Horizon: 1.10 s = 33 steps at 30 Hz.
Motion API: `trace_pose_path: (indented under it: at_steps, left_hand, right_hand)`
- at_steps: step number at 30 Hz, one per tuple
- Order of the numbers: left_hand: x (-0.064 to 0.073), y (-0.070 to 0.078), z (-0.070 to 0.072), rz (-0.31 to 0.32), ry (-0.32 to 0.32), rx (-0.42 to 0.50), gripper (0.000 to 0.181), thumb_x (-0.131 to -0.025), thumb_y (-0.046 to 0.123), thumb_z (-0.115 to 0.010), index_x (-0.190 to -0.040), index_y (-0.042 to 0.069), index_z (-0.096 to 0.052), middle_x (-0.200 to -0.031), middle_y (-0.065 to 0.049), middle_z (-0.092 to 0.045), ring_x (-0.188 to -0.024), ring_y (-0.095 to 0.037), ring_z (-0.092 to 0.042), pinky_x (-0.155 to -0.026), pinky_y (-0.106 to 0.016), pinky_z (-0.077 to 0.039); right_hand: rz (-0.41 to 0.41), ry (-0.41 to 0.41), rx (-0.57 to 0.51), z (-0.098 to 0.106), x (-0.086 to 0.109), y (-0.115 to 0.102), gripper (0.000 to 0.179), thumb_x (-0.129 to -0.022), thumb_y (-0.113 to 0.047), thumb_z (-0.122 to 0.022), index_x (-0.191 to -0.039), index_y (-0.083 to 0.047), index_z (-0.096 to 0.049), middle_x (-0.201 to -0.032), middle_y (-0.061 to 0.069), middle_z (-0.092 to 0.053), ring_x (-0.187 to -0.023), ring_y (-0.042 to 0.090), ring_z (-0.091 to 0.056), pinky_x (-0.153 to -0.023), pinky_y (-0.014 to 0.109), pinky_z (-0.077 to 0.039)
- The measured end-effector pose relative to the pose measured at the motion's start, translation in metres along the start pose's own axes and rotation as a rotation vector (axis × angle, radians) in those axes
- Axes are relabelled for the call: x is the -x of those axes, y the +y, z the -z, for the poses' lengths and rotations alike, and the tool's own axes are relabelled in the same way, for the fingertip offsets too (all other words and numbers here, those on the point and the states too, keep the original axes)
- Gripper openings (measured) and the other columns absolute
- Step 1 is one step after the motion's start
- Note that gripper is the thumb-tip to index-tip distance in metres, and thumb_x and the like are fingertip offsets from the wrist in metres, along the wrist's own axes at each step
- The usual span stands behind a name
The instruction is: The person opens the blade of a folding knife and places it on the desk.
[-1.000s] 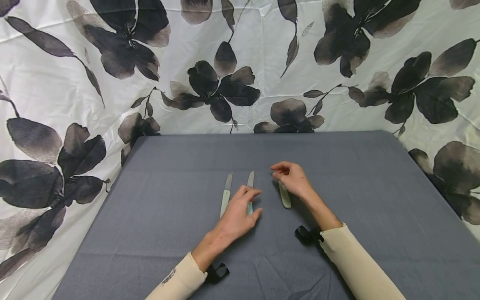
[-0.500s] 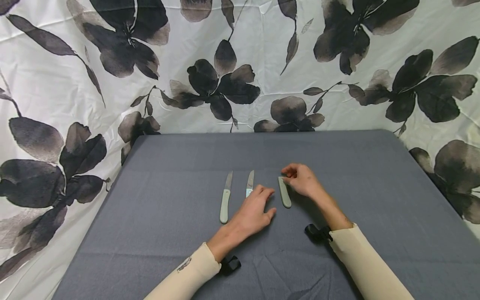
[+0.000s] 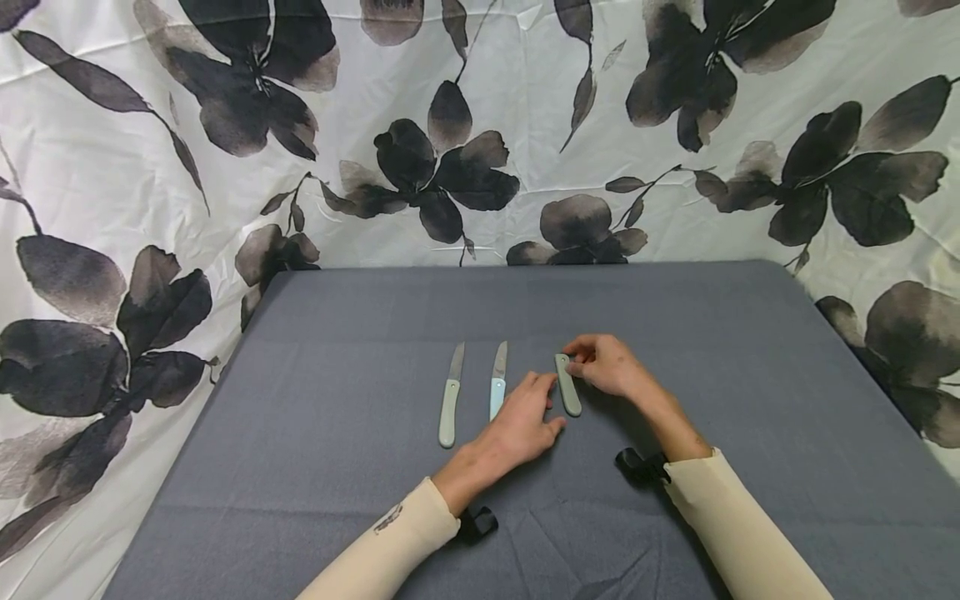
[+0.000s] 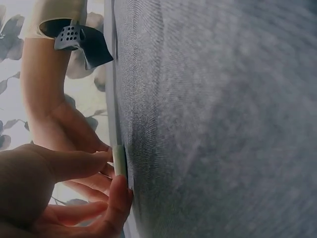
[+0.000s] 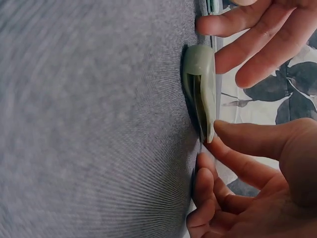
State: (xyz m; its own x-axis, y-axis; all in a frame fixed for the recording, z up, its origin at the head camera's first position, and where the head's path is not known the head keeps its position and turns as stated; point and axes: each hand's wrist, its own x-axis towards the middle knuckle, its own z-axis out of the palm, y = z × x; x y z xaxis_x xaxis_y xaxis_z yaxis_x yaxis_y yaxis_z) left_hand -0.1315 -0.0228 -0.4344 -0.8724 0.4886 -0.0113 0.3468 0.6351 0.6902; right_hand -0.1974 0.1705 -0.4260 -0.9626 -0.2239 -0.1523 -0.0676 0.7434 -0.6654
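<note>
A pocket knife (image 3: 571, 393) with a pale green handle lies on the grey cloth, no blade standing out. My right hand (image 3: 611, 367) pinches its far end; in the right wrist view the thumb (image 5: 237, 136) meets the tip of the slotted handle (image 5: 199, 62). My left hand (image 3: 521, 429) is close at the knife's left side, fingers spread and relaxed, thumb below its near end. Left of it lies a knife (image 3: 498, 392) with a light blue handle, its lower part hidden by my left hand. Farther left is another green-handled knife (image 3: 447, 417). Both have blades out, pointing away.
A grey cloth (image 3: 360, 400) with creases covers the table. White fabric (image 3: 540, 100) with dark flowers hangs behind and around the table's sides. Black wrist cameras (image 3: 477, 525) are worn at both wrists.
My left hand has moved right, from over the blue-handled knife to beside the right-hand green one. My right hand has shifted right and slightly nearer, uncovering that knife's far end.
</note>
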Motion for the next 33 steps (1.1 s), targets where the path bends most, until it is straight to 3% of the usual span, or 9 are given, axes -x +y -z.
trace_pose_path:
  at_steps: [10,20,27,33]
  left_hand:
    - [-0.005,0.001,0.000,-0.010,-0.001,-0.039,0.061,-0.092,0.011,-0.080,-0.145,0.002,-0.052,-0.113,-0.009,-0.056,-0.087,-0.014,-0.054,-0.076,-0.024,-0.047]
    - [-0.007,-0.005,-0.001,-0.039,0.018,-0.055,0.068,-0.087,0.009,-0.085,-0.146,0.004,-0.052,-0.114,-0.009,-0.055,-0.090,-0.014,-0.057,-0.081,-0.024,-0.052]
    - [-0.008,-0.006,0.000,-0.018,0.032,-0.051,0.064,-0.087,0.009,-0.084,-0.143,0.003,-0.054,-0.109,-0.007,-0.055,-0.085,-0.010,-0.054,-0.076,-0.020,-0.048]
    - [-0.008,-0.005,0.003,-0.019,0.041,0.008,0.067,-0.089,0.006,-0.081,-0.147,0.003,-0.050,-0.119,-0.013,-0.059,-0.090,-0.014,-0.061,-0.076,-0.019,-0.050]
  right_hand:
    - [-0.026,-0.001,0.003,-0.001,-0.001,-0.001,0.025,-0.097,-0.012,-0.071,-0.119,-0.002,-0.071,-0.094,0.012,-0.065,-0.073,0.019,-0.056,-0.065,0.031,-0.047]
    - [-0.037,0.013,-0.001,-0.003,0.001,-0.001,0.021,-0.096,-0.015,-0.072,-0.113,-0.001,-0.071,-0.095,0.013,-0.065,-0.074,0.020,-0.056,-0.065,0.031,-0.047]
    - [-0.021,0.021,-0.030,-0.005,0.003,0.000,0.023,-0.096,-0.015,-0.071,-0.114,-0.001,-0.071,-0.099,0.014,-0.066,-0.079,0.020,-0.058,-0.066,0.031,-0.048]
    - [0.021,0.028,-0.125,-0.004,0.008,-0.002,0.029,-0.100,-0.014,-0.068,-0.124,0.001,-0.067,-0.104,0.018,-0.068,-0.085,0.022,-0.061,-0.068,0.032,-0.049]
